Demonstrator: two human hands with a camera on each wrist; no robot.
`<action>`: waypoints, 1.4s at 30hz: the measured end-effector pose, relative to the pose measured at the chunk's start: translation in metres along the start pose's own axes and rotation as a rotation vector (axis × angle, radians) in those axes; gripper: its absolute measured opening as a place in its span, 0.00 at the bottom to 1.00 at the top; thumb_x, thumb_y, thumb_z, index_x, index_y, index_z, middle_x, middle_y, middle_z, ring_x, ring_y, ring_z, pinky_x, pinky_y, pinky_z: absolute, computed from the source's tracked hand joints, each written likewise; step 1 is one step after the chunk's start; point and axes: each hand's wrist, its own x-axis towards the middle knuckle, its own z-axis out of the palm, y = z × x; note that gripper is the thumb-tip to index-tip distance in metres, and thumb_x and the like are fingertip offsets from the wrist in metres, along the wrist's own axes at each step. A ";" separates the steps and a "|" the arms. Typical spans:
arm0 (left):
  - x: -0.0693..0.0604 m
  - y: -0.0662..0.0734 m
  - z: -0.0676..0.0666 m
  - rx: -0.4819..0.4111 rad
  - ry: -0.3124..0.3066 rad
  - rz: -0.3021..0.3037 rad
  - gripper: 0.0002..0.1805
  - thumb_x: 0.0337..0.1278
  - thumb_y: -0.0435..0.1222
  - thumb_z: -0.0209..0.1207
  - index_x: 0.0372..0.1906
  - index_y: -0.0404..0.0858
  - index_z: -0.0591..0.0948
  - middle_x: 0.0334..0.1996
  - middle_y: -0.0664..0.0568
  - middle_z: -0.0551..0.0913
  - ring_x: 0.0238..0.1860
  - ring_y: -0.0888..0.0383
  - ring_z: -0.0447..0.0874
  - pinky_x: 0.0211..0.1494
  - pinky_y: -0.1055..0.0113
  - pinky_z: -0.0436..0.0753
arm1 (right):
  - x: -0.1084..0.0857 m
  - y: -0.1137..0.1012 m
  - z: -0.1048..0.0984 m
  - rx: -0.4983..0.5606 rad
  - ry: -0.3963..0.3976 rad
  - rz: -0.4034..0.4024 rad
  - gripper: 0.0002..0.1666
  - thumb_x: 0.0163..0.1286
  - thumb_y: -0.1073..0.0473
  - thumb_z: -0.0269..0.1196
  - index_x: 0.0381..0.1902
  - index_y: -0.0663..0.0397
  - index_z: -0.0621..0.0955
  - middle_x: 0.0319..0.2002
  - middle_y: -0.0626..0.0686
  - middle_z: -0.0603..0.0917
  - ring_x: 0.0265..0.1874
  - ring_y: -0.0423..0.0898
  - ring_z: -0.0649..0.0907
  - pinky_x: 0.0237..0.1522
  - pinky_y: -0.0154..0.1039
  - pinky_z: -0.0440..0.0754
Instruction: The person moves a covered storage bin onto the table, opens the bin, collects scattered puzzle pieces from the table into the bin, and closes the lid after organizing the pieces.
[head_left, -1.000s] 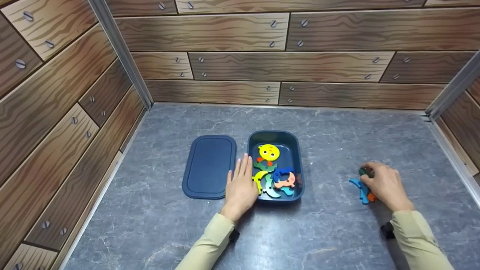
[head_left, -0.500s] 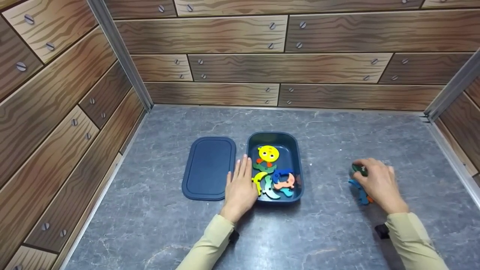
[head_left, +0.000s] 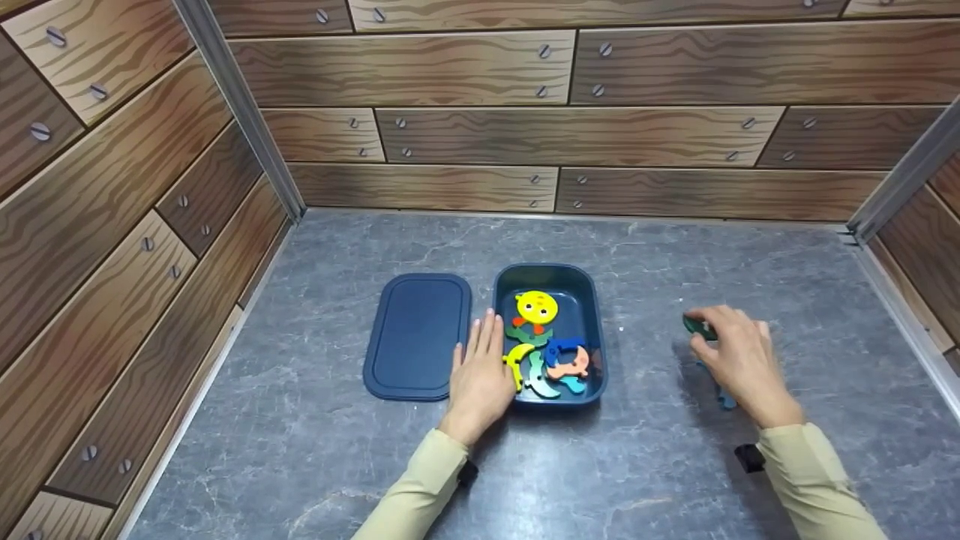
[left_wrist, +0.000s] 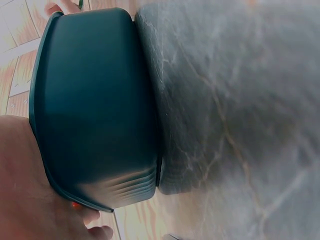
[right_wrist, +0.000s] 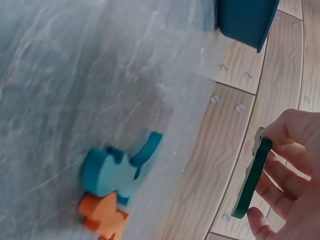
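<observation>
A dark blue box (head_left: 583,285) holds several flat, brightly painted animal-shaped pieces, among them a yellow round-headed piece (head_left: 537,307) with eyes and a peach piece (head_left: 570,364). My left hand (head_left: 482,382) rests with straight fingers along the box's left rim; the box's outer wall (left_wrist: 95,100) fills much of the left wrist view. To the right, my right hand (head_left: 742,360) pinches a dark green flat piece (right_wrist: 254,175) above the table. Below that hand lie a blue piece (right_wrist: 112,172) and an orange piece (right_wrist: 104,217), the orange one hidden from the head view.
A dark blue lid (head_left: 420,337) lies flat left of the box. The grey marbled table (head_left: 637,465) is bounded by wood-patterned walls (head_left: 465,135) at the back and sides.
My right hand has lifted the dark green piece and moved left and slightly away from me, off the blue and orange pieces. The left hand has stayed on the box.
</observation>
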 end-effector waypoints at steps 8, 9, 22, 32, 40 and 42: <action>0.001 -0.001 0.000 0.008 -0.008 0.003 0.35 0.71 0.38 0.45 0.79 0.43 0.50 0.79 0.56 0.42 0.78 0.53 0.40 0.75 0.45 0.48 | 0.004 -0.013 -0.002 -0.003 0.030 -0.049 0.18 0.63 0.68 0.67 0.52 0.58 0.82 0.43 0.59 0.83 0.38 0.55 0.78 0.39 0.53 0.63; 0.001 -0.001 0.000 0.008 -0.007 0.003 0.35 0.71 0.38 0.45 0.79 0.43 0.50 0.79 0.56 0.42 0.78 0.53 0.40 0.75 0.45 0.48 | 0.005 -0.015 -0.002 -0.005 0.032 -0.056 0.18 0.63 0.68 0.67 0.52 0.58 0.82 0.44 0.59 0.83 0.38 0.55 0.78 0.39 0.53 0.63; 0.002 -0.001 0.000 0.007 0.002 0.005 0.35 0.71 0.38 0.46 0.79 0.43 0.50 0.79 0.55 0.42 0.78 0.52 0.41 0.75 0.44 0.49 | 0.010 -0.030 -0.004 -0.011 0.064 -0.091 0.17 0.64 0.67 0.65 0.52 0.55 0.83 0.43 0.56 0.83 0.37 0.54 0.78 0.42 0.54 0.64; 0.002 -0.001 0.000 0.010 0.023 0.022 0.34 0.71 0.38 0.46 0.79 0.41 0.52 0.79 0.54 0.45 0.77 0.51 0.42 0.74 0.43 0.51 | 0.018 -0.041 -0.004 0.007 0.105 -0.143 0.19 0.61 0.70 0.66 0.50 0.53 0.83 0.42 0.54 0.84 0.36 0.52 0.78 0.45 0.57 0.66; 0.001 -0.001 0.000 0.010 0.011 0.017 0.35 0.71 0.38 0.46 0.79 0.42 0.51 0.79 0.55 0.43 0.78 0.52 0.42 0.74 0.44 0.50 | 0.022 -0.051 -0.003 0.019 0.108 -0.161 0.19 0.61 0.69 0.65 0.50 0.53 0.84 0.43 0.53 0.84 0.37 0.51 0.79 0.44 0.56 0.66; 0.001 -0.001 0.000 0.008 0.010 0.016 0.35 0.71 0.38 0.46 0.79 0.42 0.51 0.79 0.55 0.43 0.78 0.52 0.41 0.74 0.44 0.50 | 0.023 -0.054 -0.004 0.018 0.109 -0.165 0.19 0.61 0.70 0.66 0.50 0.53 0.84 0.43 0.53 0.84 0.38 0.51 0.79 0.44 0.56 0.66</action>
